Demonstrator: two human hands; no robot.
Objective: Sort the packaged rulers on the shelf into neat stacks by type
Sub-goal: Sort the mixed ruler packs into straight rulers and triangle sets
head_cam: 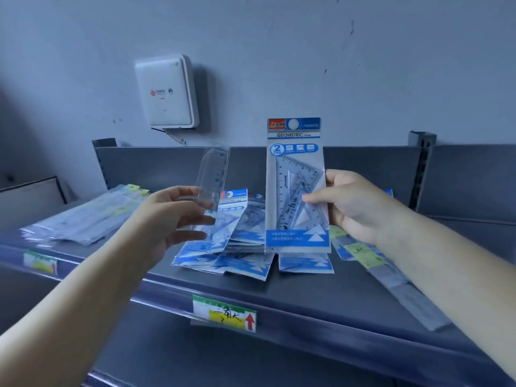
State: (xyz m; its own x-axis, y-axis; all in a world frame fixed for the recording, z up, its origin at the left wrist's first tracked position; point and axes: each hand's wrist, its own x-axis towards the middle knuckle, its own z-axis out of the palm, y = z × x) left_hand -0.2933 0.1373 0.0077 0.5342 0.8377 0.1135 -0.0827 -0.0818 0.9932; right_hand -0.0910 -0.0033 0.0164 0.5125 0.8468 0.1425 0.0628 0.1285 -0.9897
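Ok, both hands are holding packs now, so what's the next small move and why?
Probably lay the triangle set pack, held upright by the right hand, onto the matching blue pile below it; the left hand holds a different, clear ruler pack.

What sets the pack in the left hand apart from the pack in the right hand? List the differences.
The clear ruler pack in the left hand is narrow and almost fully transparent; the triangle set pack in the right hand is wider, with a blue "GEOMETRIC" header and blue bottom band. The ruler pack tilts; the triangle set pack stands upright. Both are held above the shelf.
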